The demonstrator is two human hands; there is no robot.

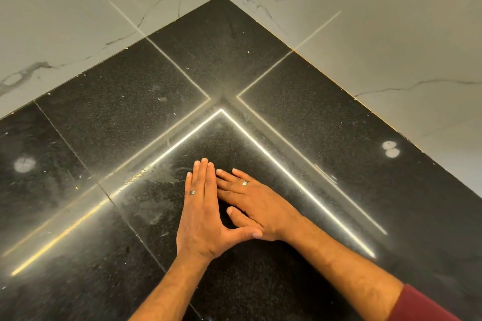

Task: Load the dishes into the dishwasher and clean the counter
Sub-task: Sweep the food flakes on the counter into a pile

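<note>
Counter [135, 101]: black speckled stone in a corner between marble-look walls [78, 8], hard, rigid, glossy and likely slick; smears and pale crumbs show. Nothing to grasp; wiping suits it. Left hand [200, 214] and right hand [255, 203] lie flat, fingers straight, holding nothing, touching at the fingers. No dishes or containers visible.

Flat on the counter [109, 101], near its front middle: left hand [202, 216] and right hand [257, 203], side by side, fingertips meeting, thumbs overlapping nearer the body; behind the hands, the corner where two walls meet, left wall [78, 8] and right wall [378, 21] bordering the counter's far edges; far left on the counter, a round smudge [24, 164]; far right, near the wall, a pair of spots [390, 149].
</note>
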